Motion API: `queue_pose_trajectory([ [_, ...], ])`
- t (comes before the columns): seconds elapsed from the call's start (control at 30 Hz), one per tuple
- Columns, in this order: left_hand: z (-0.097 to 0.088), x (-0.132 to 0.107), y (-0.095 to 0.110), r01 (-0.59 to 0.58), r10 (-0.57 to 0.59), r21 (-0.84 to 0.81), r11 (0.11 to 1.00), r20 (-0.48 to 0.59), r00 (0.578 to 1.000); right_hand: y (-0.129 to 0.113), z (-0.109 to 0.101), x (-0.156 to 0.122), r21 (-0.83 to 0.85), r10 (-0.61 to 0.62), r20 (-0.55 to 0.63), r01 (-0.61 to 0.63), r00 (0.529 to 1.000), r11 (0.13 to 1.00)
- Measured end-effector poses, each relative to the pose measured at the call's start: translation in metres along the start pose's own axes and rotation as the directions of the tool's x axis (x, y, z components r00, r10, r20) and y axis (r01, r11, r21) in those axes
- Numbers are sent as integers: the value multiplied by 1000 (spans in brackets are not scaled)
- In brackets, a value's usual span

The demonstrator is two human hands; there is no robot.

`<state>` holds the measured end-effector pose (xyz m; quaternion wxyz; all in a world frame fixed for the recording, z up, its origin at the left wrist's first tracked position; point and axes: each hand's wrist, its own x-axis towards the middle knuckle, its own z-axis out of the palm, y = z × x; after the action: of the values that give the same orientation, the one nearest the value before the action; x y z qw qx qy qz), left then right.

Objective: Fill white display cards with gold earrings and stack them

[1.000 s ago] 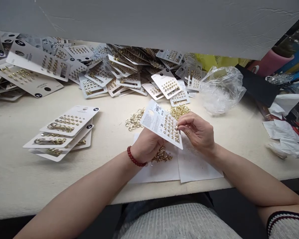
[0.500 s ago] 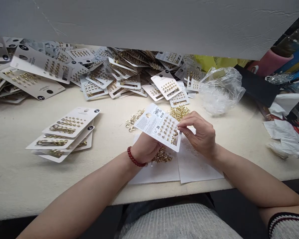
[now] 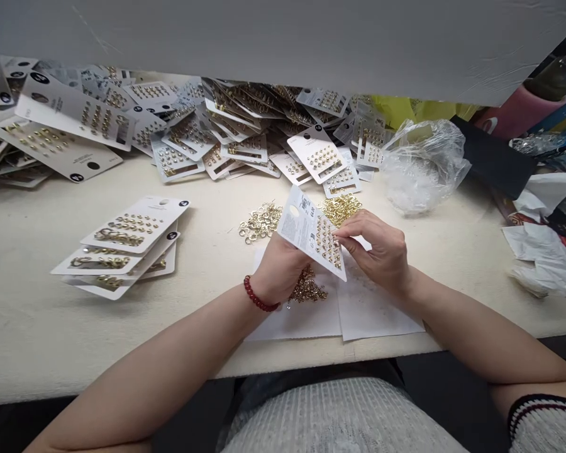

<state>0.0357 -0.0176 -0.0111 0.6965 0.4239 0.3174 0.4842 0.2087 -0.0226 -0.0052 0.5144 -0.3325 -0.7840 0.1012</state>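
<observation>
My left hand (image 3: 282, 267), a red bead bracelet (image 3: 258, 296) at its wrist, holds a white earring card (image 3: 304, 223) from behind and below, most of its fingers hidden by the card. The card is tilted, its printed, price-marked side towards me, with rows of small gold-coloured pieces on it. My right hand (image 3: 377, 245) is closed in a pinch at the card's right edge, touching those pieces; what lies between the fingertips is too small to make out. Beneath the card lies a heap of tiny gold-coloured pieces (image 3: 309, 290) on white paper (image 3: 382, 314).
Gold rings (image 3: 259, 223) and another gold pile (image 3: 342, 207) lie beyond my hands. A stack of filled earring cards (image 3: 132, 233) is at left. Many more cards (image 3: 245, 148) are heaped along the back. A clear plastic bag (image 3: 422, 173) stands at right, near crumpled tissues (image 3: 544, 251).
The earring card has turned in my left hand and now faces more to the right, seen at a steeper slant. My right hand stays pinched at its edge.
</observation>
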Motion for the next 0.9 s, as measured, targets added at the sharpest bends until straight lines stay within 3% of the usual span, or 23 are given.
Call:
queue_pose_trajectory([
  [0.07, 1, 0, 2, -19, 19, 32, 999, -10, 1000, -3, -1, 0, 29, 61, 0, -61, 998, 998],
  [0.2, 2, 0, 5, 64, -64, 2, 998, 52, 997, -9, 2, -3, 138, 217, -43, -209, 975, 968],
  [0.37, -1, 0, 3, 139, -140, 12, 990, 73, 988, -10, 7, -6, 216, 292, -67, -272, 954, 938],
  [0.43, -3, 0, 2, 56, -63, 87, 995, 77, 995, -10, 7, -7, 229, 309, -50, -290, 950, 929],
  [0.5, -5, 1, 1, -109, 92, 226, 968, 88, 992, -10, 6, -7, 230, 342, -8, -331, 940, 915],
  [0.6, -8, 1, 0, -389, 362, 494, 778, 152, 919, -10, 5, -7, 211, 403, 57, -406, 913, 889],
  [0.67, -8, 1, 0, -471, 443, 565, 678, 198, 874, -10, 3, -6, 208, 418, 82, -425, 905, 881],
  [0.7, -8, 1, -1, -473, 439, 552, 687, 204, 875, -9, 2, -6, 207, 414, 87, -423, 906, 882],
  [0.77, -6, 1, -1, -420, 385, 436, 796, 171, 907, -9, 0, -5, 202, 394, 90, -405, 915, 892],
  [0.83, -4, 1, 1, -305, 277, 279, 911, 138, 951, -8, -1, -4, 189, 376, 87, -385, 923, 903],
  [0.9, -2, 1, 4, -195, 172, 181, 964, 133, 976, -8, -3, -4, 184, 368, 74, -375, 927, 909],
])
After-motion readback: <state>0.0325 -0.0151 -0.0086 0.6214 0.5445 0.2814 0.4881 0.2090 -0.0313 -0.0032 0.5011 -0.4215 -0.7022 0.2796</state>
